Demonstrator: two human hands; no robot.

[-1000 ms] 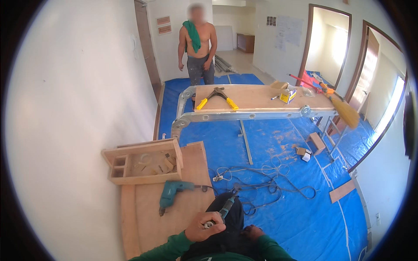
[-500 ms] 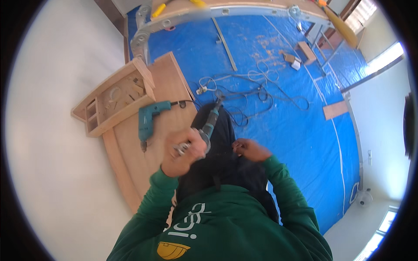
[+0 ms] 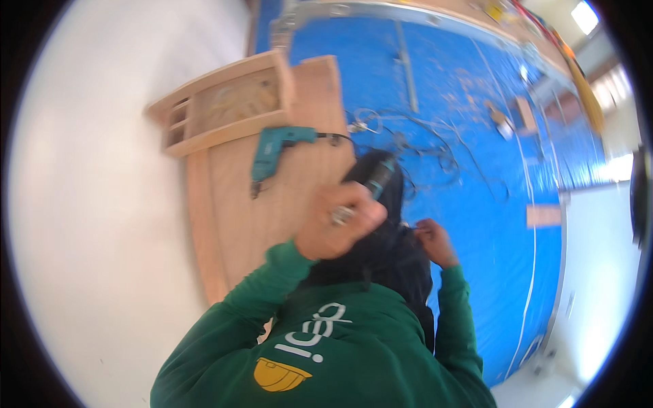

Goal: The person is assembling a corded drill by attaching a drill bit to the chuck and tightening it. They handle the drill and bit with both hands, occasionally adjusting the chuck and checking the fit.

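My left hand (image 3: 330,221) is closed around the metal head end of a slim teal-and-black power tool (image 3: 379,179), held over my dark trousers. Motion blur hides its exact kind; its body slants up and away from my fist. My right hand (image 3: 437,243) is beside my right thigh with its fingers pinched together. Something small and pale shows at the fingertips, too small to name. To the left of my hands, a teal corded drill (image 3: 269,155) lies on a wooden board (image 3: 238,224), its bit toward me.
An open wooden box with compartments (image 3: 228,136) holds small loose pieces on the board's far part. Tangled cords (image 3: 435,146) lie on the blue floor sheet (image 3: 476,272). A metal-edged platform (image 3: 381,8) crosses the far side; a white wall (image 3: 102,204) stands left.
The view has shifted, so the board and drill appear farther right. My left hand still grips the power tool, which appears foreshortened now. My right hand stays near my thigh, fingers pinched.
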